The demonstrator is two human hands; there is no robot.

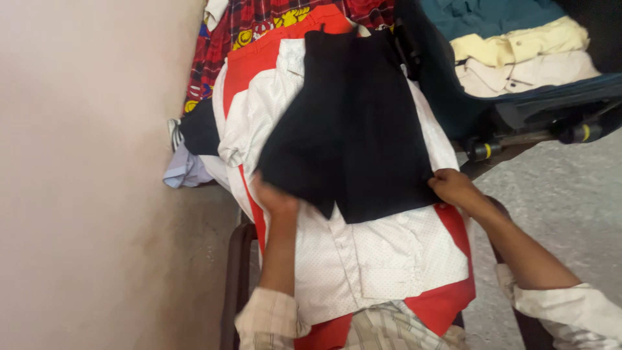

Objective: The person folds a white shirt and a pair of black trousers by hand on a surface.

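Pile of garments observed on a narrow seat or stand beside the wall; its support is mostly hidden. Largest item: white dotted shirt [363, 259], spread flat over a red garment [447, 301]. On top lies a pair of black shorts [353, 123], waistband away from the wearer, legs toward them.

Left hand [275, 198] is closed on the left leg hem; right hand [453, 186] pinches the right leg hem, fingers curled shut.

Assessment: shorts are being laid out and smoothed. A fold would call for both hems lifting evenly.

Open suitcase [518, 107] with folded clothes stands just beside.
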